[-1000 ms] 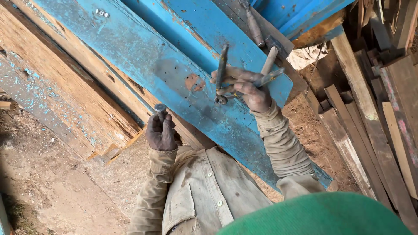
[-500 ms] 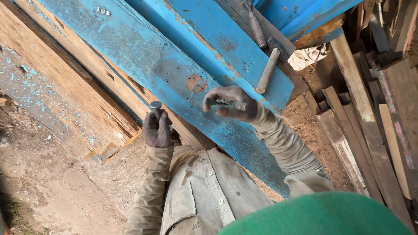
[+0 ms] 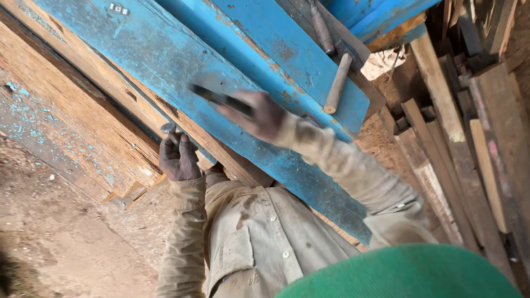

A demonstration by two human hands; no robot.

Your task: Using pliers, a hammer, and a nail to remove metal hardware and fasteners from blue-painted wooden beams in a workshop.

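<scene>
In the head view, at centre frame, your right hand (image 3: 259,117), blurred, grips a dark flat tool (image 3: 221,100) over the blue painted plank (image 3: 165,60). Lower left of centre, your left hand (image 3: 178,157) pinches a small metal piece (image 3: 168,128) at the plank's edge. A hammer (image 3: 338,80) lies at upper right.

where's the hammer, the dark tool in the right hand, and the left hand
hammer (image 3: 337,83), head view, on the middle of its wooden handle as it lies on the blue board
dark tool (image 3: 218,98), head view, on the blurred shaft ahead of the right hand
left hand (image 3: 178,159), head view, on the back of the hand
</scene>
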